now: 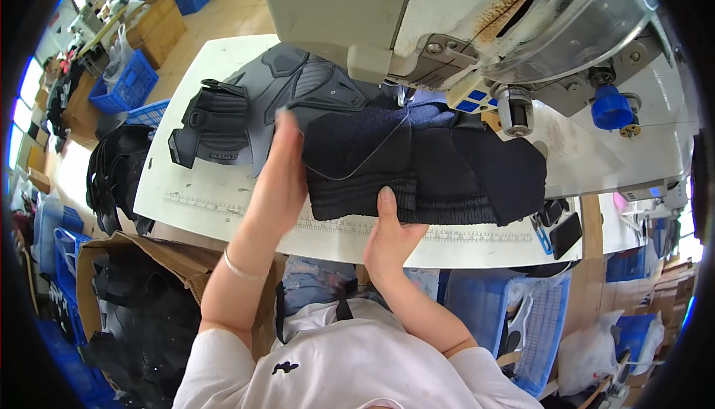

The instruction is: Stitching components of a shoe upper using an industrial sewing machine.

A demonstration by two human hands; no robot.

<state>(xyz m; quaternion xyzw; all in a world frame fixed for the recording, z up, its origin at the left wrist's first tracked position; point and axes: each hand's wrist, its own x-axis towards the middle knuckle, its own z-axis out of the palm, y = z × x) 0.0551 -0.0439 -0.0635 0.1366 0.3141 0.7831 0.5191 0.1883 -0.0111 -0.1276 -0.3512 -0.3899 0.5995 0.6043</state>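
Note:
A black padded fabric piece (439, 163) with a ribbed, gathered strip along its near edge lies partly under the sewing machine head (417, 59). My right hand (393, 241) grips that near edge, thumb on top and fingers hidden underneath. My left hand (287, 170) stands on edge at the piece's left side, its visible fingers stretched out; part of it is blurred. A loose light thread curves over the black fabric. Left of my left hand lie dark grey moulded panels (275, 85) and a ribbed black-grey part (216, 122).
The white table (194, 204) carries a printed ruler strip along its near side. At its right edge lie blue-handled snips (541, 236) and a dark flat object (567, 235). Below stand a cardboard box (141, 245) of black pieces and a blue crate (547, 327).

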